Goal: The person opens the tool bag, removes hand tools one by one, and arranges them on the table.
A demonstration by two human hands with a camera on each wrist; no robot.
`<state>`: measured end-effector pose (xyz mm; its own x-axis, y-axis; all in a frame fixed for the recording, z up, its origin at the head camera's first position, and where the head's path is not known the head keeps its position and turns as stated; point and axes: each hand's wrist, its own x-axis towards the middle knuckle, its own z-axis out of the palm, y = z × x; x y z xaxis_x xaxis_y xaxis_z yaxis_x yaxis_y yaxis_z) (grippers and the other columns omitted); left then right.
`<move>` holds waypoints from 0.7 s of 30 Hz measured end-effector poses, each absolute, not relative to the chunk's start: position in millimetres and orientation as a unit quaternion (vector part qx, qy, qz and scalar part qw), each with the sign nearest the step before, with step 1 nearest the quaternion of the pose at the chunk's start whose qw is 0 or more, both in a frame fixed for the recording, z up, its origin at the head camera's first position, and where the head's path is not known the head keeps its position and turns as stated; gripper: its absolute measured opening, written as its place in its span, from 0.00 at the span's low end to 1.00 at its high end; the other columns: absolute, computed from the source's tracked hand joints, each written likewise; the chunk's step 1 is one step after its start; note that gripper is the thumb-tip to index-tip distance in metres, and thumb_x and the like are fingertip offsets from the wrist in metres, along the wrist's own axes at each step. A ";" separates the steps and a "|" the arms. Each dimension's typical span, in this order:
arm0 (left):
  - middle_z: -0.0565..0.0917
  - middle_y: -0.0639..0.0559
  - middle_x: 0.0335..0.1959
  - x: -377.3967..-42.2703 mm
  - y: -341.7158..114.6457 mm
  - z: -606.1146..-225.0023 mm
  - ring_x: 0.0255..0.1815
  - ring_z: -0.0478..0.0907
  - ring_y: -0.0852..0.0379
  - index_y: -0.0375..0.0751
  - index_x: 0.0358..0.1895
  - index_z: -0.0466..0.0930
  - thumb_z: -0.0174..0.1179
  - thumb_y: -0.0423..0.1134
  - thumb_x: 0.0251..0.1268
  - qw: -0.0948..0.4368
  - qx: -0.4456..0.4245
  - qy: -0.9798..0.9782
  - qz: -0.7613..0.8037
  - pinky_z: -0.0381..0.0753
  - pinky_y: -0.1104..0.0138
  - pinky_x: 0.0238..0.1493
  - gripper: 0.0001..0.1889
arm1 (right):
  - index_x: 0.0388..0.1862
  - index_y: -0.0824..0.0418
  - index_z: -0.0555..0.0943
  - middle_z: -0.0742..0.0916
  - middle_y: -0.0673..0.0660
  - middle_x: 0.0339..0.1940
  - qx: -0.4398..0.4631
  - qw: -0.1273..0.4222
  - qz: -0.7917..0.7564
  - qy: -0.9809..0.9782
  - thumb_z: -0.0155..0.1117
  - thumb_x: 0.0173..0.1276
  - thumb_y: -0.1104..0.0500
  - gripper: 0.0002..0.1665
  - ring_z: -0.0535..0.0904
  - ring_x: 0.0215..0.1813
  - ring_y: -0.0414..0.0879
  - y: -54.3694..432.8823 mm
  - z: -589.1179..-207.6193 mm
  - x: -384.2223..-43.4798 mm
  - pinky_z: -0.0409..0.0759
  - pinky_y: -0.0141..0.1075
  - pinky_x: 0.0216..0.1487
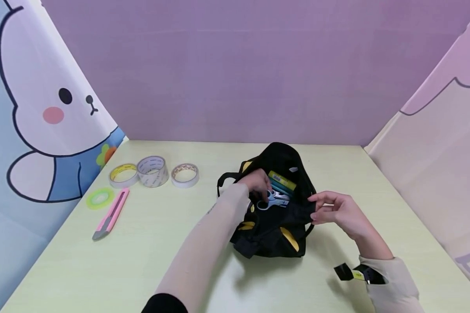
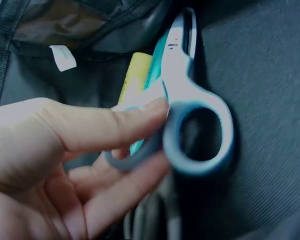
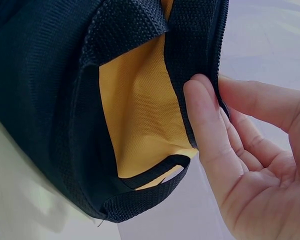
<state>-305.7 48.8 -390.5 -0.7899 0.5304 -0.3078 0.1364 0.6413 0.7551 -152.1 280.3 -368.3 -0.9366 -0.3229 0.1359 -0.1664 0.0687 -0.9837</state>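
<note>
A black backpack [image 1: 266, 239] with yellow patches stands with its mouth unzipped on the table. Reaching inside it, my left hand [image 1: 257, 181] pinches the handle of light-blue and white scissors [image 2: 177, 87] between thumb and fingers. Beside the scissors, a yellow item [image 1: 283, 179] and a teal item [image 1: 280, 188] lie in the bag, partly covered. My right hand [image 1: 340, 213] pinches the zippered edge [image 3: 217, 55] of the bag's opening on its right side. A black webbing strap [image 3: 145, 197] hangs below those fingers.
Left of the bag are several tape rolls: a yellow-cored roll [image 1: 124, 174], a wide clear roll [image 1: 152, 174], a white roll [image 1: 185, 177] and a flat green roll [image 1: 100, 198]. A pink box cutter [image 1: 112, 214] lies near them. A purple backdrop [image 1: 235, 78] borders the table's far edge.
</note>
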 end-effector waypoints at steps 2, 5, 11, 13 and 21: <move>0.82 0.51 0.27 -304.1 47.0 -384.0 0.24 0.80 0.56 0.28 0.36 0.85 0.71 0.19 0.50 0.273 0.197 0.860 0.383 0.85 0.65 0.29 0.09 | 0.48 0.68 0.82 0.80 0.52 0.32 -0.167 0.058 -0.660 0.730 0.62 0.61 0.80 0.18 0.86 0.32 0.44 280.6 -368.4 -152.1 0.87 0.42 0.37; 0.84 0.47 0.29 -302.5 44.0 -372.2 0.24 0.80 0.56 0.28 0.36 0.85 0.69 0.19 0.53 0.278 0.205 0.861 0.374 0.85 0.66 0.29 0.07 | 0.48 0.68 0.83 0.80 0.52 0.32 -0.167 0.059 -0.660 0.730 0.62 0.61 0.80 0.18 0.86 0.32 0.44 281.2 -368.6 -152.6 0.87 0.42 0.37; 0.85 0.44 0.30 -301.9 37.6 -348.9 0.24 0.81 0.55 0.31 0.35 0.87 0.68 0.21 0.57 0.259 0.213 0.871 0.360 0.85 0.67 0.28 0.05 | 0.48 0.65 0.84 0.80 0.52 0.32 -0.171 0.057 -0.664 0.726 0.61 0.61 0.80 0.20 0.86 0.32 0.43 281.5 -367.8 -153.8 0.87 0.42 0.37; 0.85 0.45 0.29 -301.5 35.9 -343.7 0.23 0.82 0.56 0.31 0.35 0.87 0.68 0.21 0.57 0.261 0.213 0.871 0.357 0.85 0.67 0.29 0.05 | 0.48 0.64 0.84 0.80 0.52 0.32 -0.171 0.058 -0.664 0.725 0.61 0.61 0.80 0.20 0.86 0.32 0.44 281.1 -367.8 -153.7 0.87 0.42 0.37; 0.86 0.46 0.28 -299.5 28.8 -318.4 0.24 0.84 0.54 0.32 0.32 0.86 0.69 0.22 0.55 0.245 0.231 0.887 0.317 0.87 0.63 0.32 0.05 | 0.47 0.64 0.84 0.80 0.52 0.32 -0.169 0.059 -0.666 0.724 0.61 0.60 0.80 0.20 0.86 0.32 0.43 278.8 -368.7 -153.5 0.87 0.42 0.37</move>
<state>-299.5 28.8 -318.4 -0.7738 0.5645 -0.2874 0.2548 0.6928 0.6746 -153.5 278.8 -368.7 -0.9356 -0.3242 0.1398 -0.1661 0.0548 -0.9846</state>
